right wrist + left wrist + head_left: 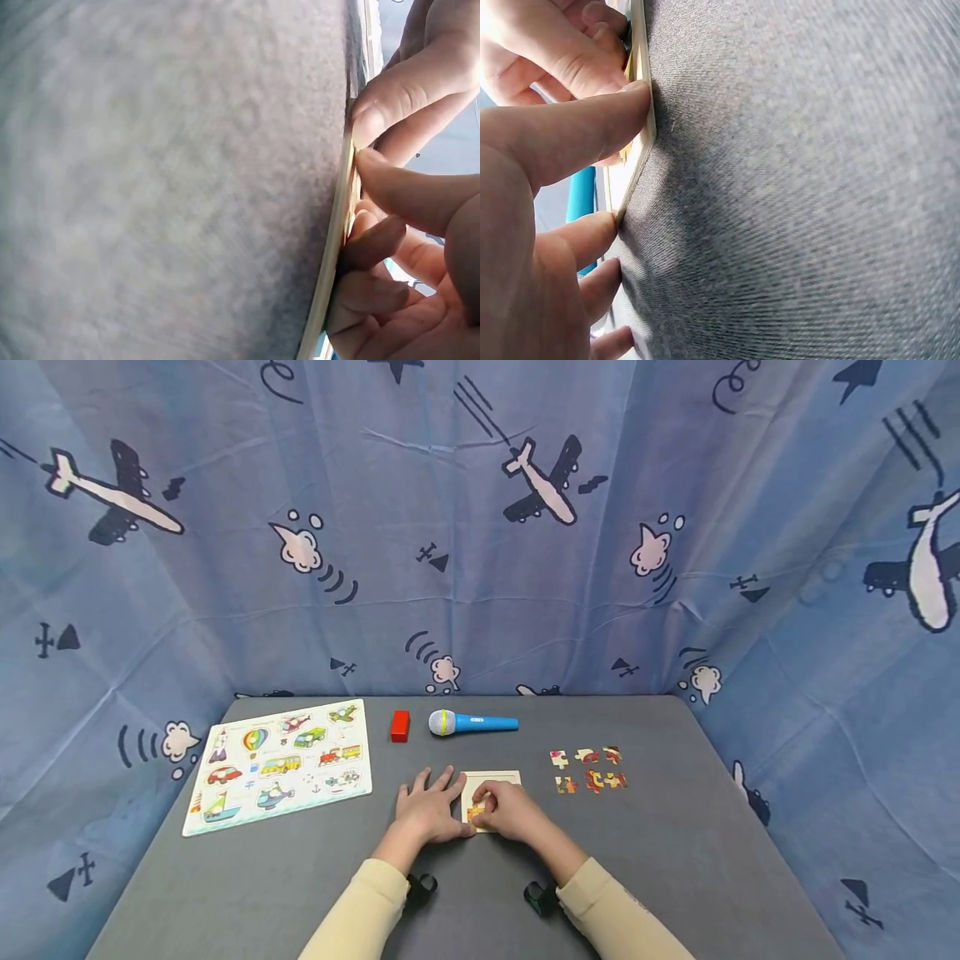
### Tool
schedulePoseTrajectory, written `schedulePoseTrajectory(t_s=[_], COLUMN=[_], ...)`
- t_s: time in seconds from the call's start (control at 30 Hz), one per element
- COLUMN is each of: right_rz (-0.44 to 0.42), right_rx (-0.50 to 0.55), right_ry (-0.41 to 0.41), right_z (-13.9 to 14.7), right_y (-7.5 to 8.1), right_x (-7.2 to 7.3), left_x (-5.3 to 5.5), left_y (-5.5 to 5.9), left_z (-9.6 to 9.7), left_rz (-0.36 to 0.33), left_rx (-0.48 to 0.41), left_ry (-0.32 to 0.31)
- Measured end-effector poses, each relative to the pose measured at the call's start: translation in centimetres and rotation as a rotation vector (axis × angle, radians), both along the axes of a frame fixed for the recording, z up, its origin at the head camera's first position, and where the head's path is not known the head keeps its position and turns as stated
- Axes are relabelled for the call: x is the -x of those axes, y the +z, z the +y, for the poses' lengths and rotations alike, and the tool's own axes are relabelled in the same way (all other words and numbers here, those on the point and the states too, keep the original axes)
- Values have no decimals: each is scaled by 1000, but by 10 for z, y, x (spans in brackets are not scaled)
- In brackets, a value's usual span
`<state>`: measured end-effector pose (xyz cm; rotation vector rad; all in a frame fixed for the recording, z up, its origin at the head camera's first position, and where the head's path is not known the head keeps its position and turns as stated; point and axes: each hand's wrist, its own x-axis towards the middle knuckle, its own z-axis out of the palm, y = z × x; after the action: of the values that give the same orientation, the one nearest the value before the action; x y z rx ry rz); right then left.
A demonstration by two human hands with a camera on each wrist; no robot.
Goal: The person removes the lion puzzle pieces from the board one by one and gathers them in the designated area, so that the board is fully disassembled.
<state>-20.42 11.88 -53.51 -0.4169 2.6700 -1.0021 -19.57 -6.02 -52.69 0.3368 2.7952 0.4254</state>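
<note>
A small pale wooden puzzle tray [493, 776] lies flat on the grey table between the two hands. My left hand [427, 812] spreads its fingers along the tray's left side, and its thumb rests on the near edge. Over the tray, my right hand [513, 811] curls its thumb and fingers at an orange-yellow puzzle piece [475, 812] in the lower left part. Those fingers partly cover the piece, so how far it sits in the tray cannot be seen. In the left wrist view, the thumb presses the tray's rim [642, 146].
Several loose puzzle pieces [593, 781] lie to the right of the tray. Behind it are a blue toy microphone [486, 723] and a red block [400, 726]. A vehicle picture board [255, 785] lies at the left. A blue patterned curtain [480, 635] borders the table [675, 860].
</note>
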Motion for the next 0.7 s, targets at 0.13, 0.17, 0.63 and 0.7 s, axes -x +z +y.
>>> schedulePoseTrajectory(t_s=[0.13,0.17,0.63,0.7], right_rz=[-1,-1,10,-1], right_rx=[9,16,134,170], right_ry=[7,9,-1,-22], right_z=[-1,-1,2,5], right_y=[-1,-2,2,6], right_x=[-1,-1,4,5], left_x=[0,0,2,3], left_y=[-1,-1,-1,-2], left_z=[0,0,1,1], left_rz=[-3,-5,-21,-25], left_rx=[4,5,18,19], left_ry=[0,1,10,14])
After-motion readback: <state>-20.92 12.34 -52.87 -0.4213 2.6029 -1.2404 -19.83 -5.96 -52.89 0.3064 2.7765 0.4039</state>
